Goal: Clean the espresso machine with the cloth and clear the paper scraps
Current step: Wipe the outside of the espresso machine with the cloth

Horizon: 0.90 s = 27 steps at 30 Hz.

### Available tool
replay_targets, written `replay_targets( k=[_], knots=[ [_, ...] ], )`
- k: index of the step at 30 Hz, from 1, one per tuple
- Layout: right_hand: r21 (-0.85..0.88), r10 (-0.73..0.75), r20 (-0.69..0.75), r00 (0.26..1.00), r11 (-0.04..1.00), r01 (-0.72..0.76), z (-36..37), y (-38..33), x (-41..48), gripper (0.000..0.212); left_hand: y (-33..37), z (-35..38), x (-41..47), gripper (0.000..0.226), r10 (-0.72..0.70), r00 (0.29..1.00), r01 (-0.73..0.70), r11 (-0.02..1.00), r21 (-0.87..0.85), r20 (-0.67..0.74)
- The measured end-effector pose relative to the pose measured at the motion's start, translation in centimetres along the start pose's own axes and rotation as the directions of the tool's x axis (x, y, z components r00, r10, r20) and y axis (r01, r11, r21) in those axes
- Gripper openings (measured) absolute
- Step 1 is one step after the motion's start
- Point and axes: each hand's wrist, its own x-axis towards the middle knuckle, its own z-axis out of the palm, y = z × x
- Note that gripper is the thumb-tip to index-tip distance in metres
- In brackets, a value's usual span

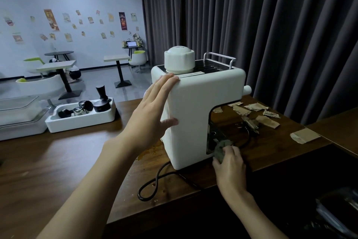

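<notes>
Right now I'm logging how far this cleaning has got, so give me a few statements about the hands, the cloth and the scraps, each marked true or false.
1. The left hand lies open and flat against the espresso machine. True.
2. The right hand grips the cloth at the machine's lower front. True.
3. The paper scraps are already off the table. False: they lie on the table beyond the machine.
4. The tamper stands on top of the machine. False: it stands in the white tray to the machine's left.
</notes>
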Motion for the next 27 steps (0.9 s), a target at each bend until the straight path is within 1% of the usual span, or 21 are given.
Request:
replay_targets(
  k=[3,6,10,15,19,20,23,25,27],
  knots=[
    [0.019,-0.015,-0.015,1.0,1.0,0.015,0.5,-0.4,-0.9,0.035,0.0,0.0,0.0,0.109,-0.005,1.0,0.005,1.0,-0.012,0.014],
    [0.093,-0.052,-0.013,0.999,0.994,0.053,1.2,-1.3,-2.1,0.031,0.1,-0.1,-0.1,0.109,0.003,0.999,-0.002,0.999,-0.041,0.037],
    [0.174,-0.067,-0.05,0.996,0.982,0.075,2.1,-2.3,-3.7,0.026,0.0,-0.4,-0.2,0.112,0.028,0.997,-0.024,0.998,-0.06,0.075],
    [0.182,-0.195,-0.046,0.98,0.963,0.2,3.7,-4.0,-6.1,0.023,0.0,-0.5,-0.2,0.112,0.04,0.996,-0.035,0.998,-0.056,0.074],
    [0.222,-0.296,-0.028,0.955,0.929,0.295,3.8,-3.2,-6.3,0.021,-0.2,-0.5,-0.3,0.111,0.028,0.997,-0.025,0.999,-0.039,0.076],
    [0.258,-0.28,-0.022,0.96,0.926,0.276,3.5,-3.0,-5.9,0.021,-0.2,-0.5,-0.3,0.111,0.029,0.997,-0.027,0.999,-0.031,0.077],
    [0.386,-0.13,-0.044,0.991,0.912,0.136,2.5,-2.4,-4.6,0.031,-0.3,-0.5,-0.3,0.111,0.03,0.996,-0.029,0.999,-0.013,0.081],
    [0.414,-0.087,-0.132,0.987,0.9,0.135,2.3,-2.1,-3.9,0.035,-0.3,-0.5,-0.3,0.111,0.025,0.996,-0.023,1.0,-0.019,0.082],
    [0.448,-0.054,-0.199,0.979,0.883,0.139,2.6,-2.0,-3.8,0.034,-0.3,-0.5,-0.3,0.111,0.02,0.997,-0.017,0.999,-0.034,0.08]
  ],
)
